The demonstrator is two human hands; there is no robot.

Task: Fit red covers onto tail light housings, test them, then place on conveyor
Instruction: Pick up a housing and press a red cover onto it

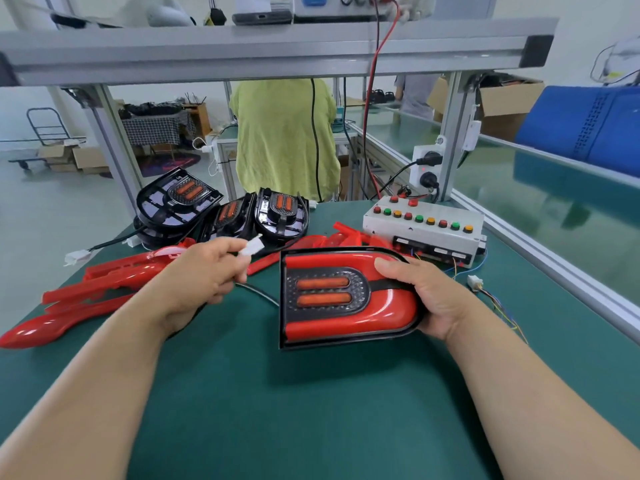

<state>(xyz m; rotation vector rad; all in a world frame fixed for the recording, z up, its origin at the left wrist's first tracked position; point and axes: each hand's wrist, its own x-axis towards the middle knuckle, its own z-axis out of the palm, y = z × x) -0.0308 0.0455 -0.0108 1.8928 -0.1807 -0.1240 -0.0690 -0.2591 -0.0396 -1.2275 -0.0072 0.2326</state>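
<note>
My right hand (pixel 429 299) grips the rounded right end of a tail light (pixel 343 299), a black housing with a red cover fitted and two orange strips in its middle, held just above the green table. My left hand (pixel 204 271) pinches the light's white connector (pixel 252 245), whose black cable (pixel 258 292) runs back to the housing. Several bare black housings (pixel 221 209) are stacked at the back left. Loose red covers (pixel 90 292) lie on the left and behind the held light. A white test box (pixel 422 225) with red, green and yellow buttons sits at the back right.
A second white connector with coloured wires (pixel 475 282) lies to the right of my right hand. The green conveyor belt (pixel 554 199) runs along the right behind an aluminium rail. A person in a green shirt (pixel 284 140) stands beyond the table. An overhead frame beam (pixel 263 50) spans the top.
</note>
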